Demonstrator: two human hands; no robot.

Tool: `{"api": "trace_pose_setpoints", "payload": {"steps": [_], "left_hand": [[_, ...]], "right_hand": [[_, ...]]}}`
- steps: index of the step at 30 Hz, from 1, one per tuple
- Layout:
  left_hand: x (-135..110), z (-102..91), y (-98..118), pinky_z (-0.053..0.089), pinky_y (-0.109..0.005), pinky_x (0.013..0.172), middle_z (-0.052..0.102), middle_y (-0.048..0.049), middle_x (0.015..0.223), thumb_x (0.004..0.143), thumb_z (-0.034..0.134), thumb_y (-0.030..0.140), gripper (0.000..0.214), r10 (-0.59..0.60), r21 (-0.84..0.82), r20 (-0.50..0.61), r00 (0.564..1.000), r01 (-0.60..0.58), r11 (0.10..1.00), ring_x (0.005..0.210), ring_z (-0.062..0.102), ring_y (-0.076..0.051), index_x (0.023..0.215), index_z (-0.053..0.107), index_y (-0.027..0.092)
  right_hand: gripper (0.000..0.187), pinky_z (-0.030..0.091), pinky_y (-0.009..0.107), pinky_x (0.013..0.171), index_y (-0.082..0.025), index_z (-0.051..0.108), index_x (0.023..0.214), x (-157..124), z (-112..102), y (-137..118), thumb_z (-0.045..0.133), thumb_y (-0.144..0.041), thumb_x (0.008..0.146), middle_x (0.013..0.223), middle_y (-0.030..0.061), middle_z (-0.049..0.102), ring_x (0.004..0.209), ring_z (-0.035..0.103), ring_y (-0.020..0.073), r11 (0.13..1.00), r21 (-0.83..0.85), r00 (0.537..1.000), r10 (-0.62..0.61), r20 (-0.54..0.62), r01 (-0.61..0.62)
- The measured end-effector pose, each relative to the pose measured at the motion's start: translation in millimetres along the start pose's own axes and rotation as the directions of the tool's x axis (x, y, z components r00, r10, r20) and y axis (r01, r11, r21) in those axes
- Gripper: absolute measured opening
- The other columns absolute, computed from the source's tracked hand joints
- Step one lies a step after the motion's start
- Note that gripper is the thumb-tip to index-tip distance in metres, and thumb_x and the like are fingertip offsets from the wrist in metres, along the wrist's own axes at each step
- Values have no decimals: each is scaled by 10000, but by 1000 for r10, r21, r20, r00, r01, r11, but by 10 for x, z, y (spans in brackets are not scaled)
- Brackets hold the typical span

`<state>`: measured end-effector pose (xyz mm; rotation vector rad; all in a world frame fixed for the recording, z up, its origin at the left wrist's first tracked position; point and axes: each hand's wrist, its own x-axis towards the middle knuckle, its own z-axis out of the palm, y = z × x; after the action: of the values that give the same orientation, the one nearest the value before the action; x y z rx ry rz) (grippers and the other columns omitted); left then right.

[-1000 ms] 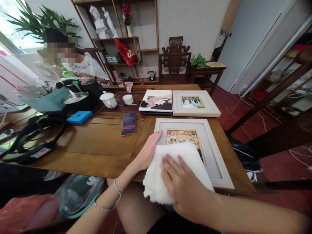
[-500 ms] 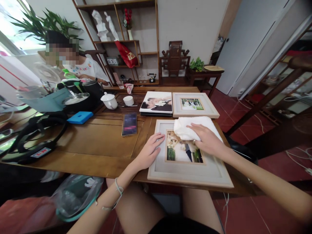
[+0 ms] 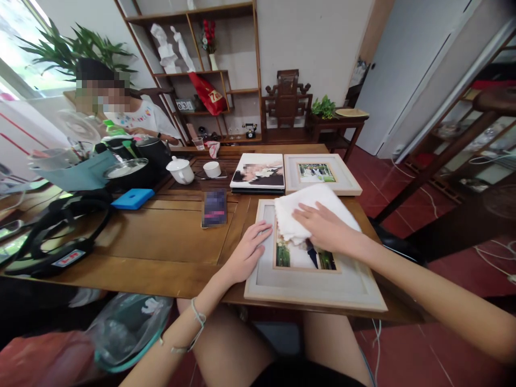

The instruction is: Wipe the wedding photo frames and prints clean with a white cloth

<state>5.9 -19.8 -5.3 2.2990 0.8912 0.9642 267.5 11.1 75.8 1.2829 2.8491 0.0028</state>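
Note:
A large pale-framed photo (image 3: 310, 282) lies flat at the near right corner of the wooden table (image 3: 161, 242). My left hand (image 3: 246, 252) rests open and flat on the frame's left border. My right hand (image 3: 324, 228) presses flat on a folded white cloth (image 3: 300, 212) that covers the upper part of the picture and the frame's far edge. Its fingers are stretched out on top of the cloth.
Behind lie a smaller framed photo (image 3: 322, 173) and a photo album (image 3: 259, 172). A phone (image 3: 214, 208), cups (image 3: 212, 169), a teapot (image 3: 180, 170), a blue box (image 3: 132, 198) and black cables (image 3: 60, 231) sit to the left. A person (image 3: 121, 107) sits at the far left end.
My right hand slid the cloth from the frame's near edge up to its far edge, then slightly left and back over the picture. My left hand stayed on the frame's left border.

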Motion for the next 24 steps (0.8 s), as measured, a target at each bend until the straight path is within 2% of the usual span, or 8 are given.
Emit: {"api": "trace_pose_setpoints", "payload": {"steps": [4,6,9,11,13,16,20,24], "left_hand": [[0,1,-10,236,-562,1175,456,-100,1462,976,391,160,478,17,5,2,1000,-17,1000,1419,304,-275,1433,452,284],[3,2,-4,233,-567,1175,454,-101,1464,977,392,162,478,12,7,2,1000,-12,1000,1421,300,-277,1436,450,281],[10,4,10,231,-574,1174,454,-99,1464,977,394,171,479,-4,6,6,1000,4,1000,1420,302,-284,1440,444,284],[14,0,19,232,-572,1175,453,-102,1464,976,398,180,481,-13,4,10,1000,13,1000,1421,300,-285,1445,436,281],[18,-7,25,234,-568,1176,451,-107,1465,975,406,189,480,-21,2,16,1000,21,1000,1423,296,-285,1447,432,272],[22,-19,26,233,-570,1176,454,-108,1463,975,408,195,472,-32,-8,26,999,32,999,1424,294,-282,1440,441,268],[19,-27,18,219,-572,1182,452,-100,1468,978,401,195,465,-31,-31,31,999,32,999,1430,288,-273,1435,447,270],[16,-27,22,218,-573,1182,458,-100,1467,978,406,206,459,-47,-39,24,999,48,998,1430,294,-274,1430,456,266]], "right_hand": [[692,331,569,1098,-94,517,1350,-428,52,364,480,-29,662,1383,172,559,1369,397,339,984,-79,987,159,-33,-162],[714,317,568,1112,-86,524,1350,-612,120,343,489,-36,638,1378,165,566,1374,386,347,987,-56,984,147,-97,-152],[786,274,587,1132,-34,509,1359,-910,211,-54,510,-45,573,1402,184,537,1385,351,383,1000,4,990,-4,-139,5],[849,294,550,1134,-77,454,1418,-1098,215,-417,508,-44,572,1458,139,488,1395,341,365,988,50,983,-142,-113,148],[860,326,498,1126,-105,405,1456,-1212,177,-671,522,-67,605,1489,114,453,1399,342,344,976,109,979,-179,-93,189],[820,303,488,1139,-139,416,1453,-1156,143,-647,541,-89,644,1483,99,463,1400,350,311,972,156,984,-164,-74,174],[811,227,537,1161,-140,455,1423,-756,225,-99,550,-62,621,1485,110,459,1419,312,305,995,95,990,10,-138,3],[695,234,544,1152,-114,499,1384,-424,284,222,562,-114,692,1481,141,457,1406,333,319,978,40,947,208,-244,-204]]}}
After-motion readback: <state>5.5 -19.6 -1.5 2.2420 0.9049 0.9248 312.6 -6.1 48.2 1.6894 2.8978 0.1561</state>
